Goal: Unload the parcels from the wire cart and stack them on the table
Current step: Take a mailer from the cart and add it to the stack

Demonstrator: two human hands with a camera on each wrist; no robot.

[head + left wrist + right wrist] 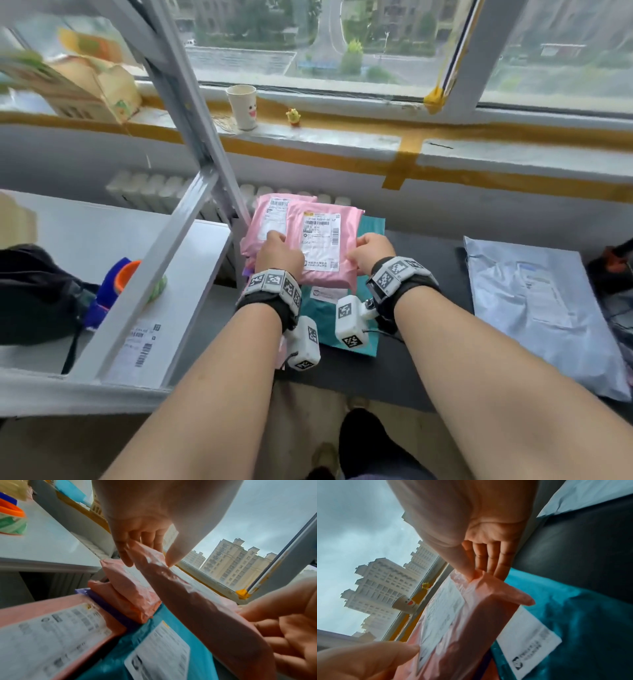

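Both hands hold a pink parcel (322,243) with a white label just above the stack on the dark table (428,308). My left hand (279,240) grips its left edge, thumb on top and fingers beneath (147,555). My right hand (366,245) pinches the right edge the same way (484,573). Below lie a teal parcel (373,226) with its label showing (529,642), another pink parcel (270,216), a purple one (109,609), and a labelled pink parcel (51,635). The held parcel (188,601) hangs slightly tilted over them.
A large grey-white parcel (534,308) lies on the table to the right. The white cart shelf (102,233) at the left carries a black bag (34,291) and a blue-and-orange item (120,277); its slanted metal struts (191,137) cross in front. A paper cup (241,106) stands on the windowsill.
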